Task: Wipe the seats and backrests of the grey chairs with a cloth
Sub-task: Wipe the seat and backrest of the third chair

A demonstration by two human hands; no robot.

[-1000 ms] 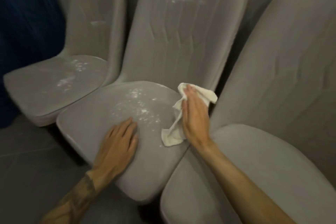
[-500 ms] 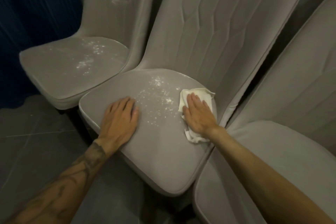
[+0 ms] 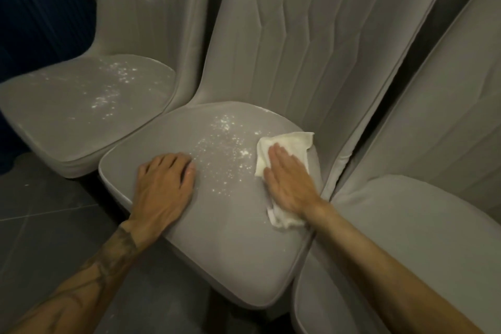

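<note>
Head view: my right hand (image 3: 291, 184) lies flat and open on the cloth (image 3: 284, 149), pinning it to the middle seat (image 3: 217, 225)'s right side, beside the white specks (image 3: 225, 149). My left hand (image 3: 162, 187) is spread open, bracing the seat's front-left. Best sweep leftward through the specks, palm pressing evenly, cloth flat

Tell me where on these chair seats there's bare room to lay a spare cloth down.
Right chair's seat is bare and shows no powder. The middle seat's front part, nearer than both hands, is free too. Crowded: the left hand, white powder and right hand on the cloth fill its back half. The left seat is speckled.
</note>
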